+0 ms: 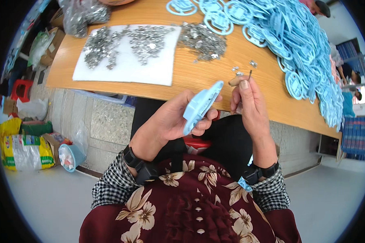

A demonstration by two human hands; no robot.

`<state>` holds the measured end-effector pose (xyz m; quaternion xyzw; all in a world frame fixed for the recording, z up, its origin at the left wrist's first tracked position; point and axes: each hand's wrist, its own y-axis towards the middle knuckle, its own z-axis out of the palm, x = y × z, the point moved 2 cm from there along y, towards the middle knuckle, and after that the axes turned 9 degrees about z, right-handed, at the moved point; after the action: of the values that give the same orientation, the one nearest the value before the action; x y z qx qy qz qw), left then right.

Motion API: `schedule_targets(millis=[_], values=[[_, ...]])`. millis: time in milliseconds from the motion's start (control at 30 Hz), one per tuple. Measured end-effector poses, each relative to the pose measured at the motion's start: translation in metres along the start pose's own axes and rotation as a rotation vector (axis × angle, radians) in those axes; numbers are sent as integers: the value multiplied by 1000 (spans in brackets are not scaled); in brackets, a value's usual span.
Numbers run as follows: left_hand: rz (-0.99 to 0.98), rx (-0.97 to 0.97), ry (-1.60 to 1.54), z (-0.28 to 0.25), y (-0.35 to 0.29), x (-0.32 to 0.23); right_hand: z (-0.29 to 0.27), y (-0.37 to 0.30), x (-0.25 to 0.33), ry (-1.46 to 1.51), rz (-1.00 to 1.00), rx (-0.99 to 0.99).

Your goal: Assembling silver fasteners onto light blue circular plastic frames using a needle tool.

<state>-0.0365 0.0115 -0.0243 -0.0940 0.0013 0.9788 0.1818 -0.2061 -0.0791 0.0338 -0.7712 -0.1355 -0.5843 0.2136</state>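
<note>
My left hand point(172, 117) is wrapped round a light blue plastic piece point(202, 104), tilted on edge above my lap, just short of the table's front edge. Its flat oval outline and raised parts match the pieces heaped on the table. To its right, my right hand point(249, 107) pinches a thin dark rod-like tool point(250, 73) between thumb and fingers, its tip pointing up and away. A tan cover sits on one fingertip point(235, 80). A few small shiny metal bits point(238, 73) lie on the table just beyond that hand.
A large heap of blue pieces point(280, 36) covers the table's right side. Small metal parts lie on a white foam sheet point(150, 73) and in a loose pile point(202, 40) beside it. A bag point(79, 18) stands behind. A blue bin point(75, 156) is on the floor at left.
</note>
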Motion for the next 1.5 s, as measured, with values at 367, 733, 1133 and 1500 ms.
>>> schedule_targets(millis=[367,733,1133,1500], values=[[274,-286,559,10,-64,-36,97,69,59,-691,-375,163],[386,-346,525,-4,-94,-53,158,96,49,-943,-529,170],[363,-358,518,-5,-87,-50,159,102,51,-917,-504,190],[385,-327,586,-6,-93,-51,138,99,58,-998,-369,246]])
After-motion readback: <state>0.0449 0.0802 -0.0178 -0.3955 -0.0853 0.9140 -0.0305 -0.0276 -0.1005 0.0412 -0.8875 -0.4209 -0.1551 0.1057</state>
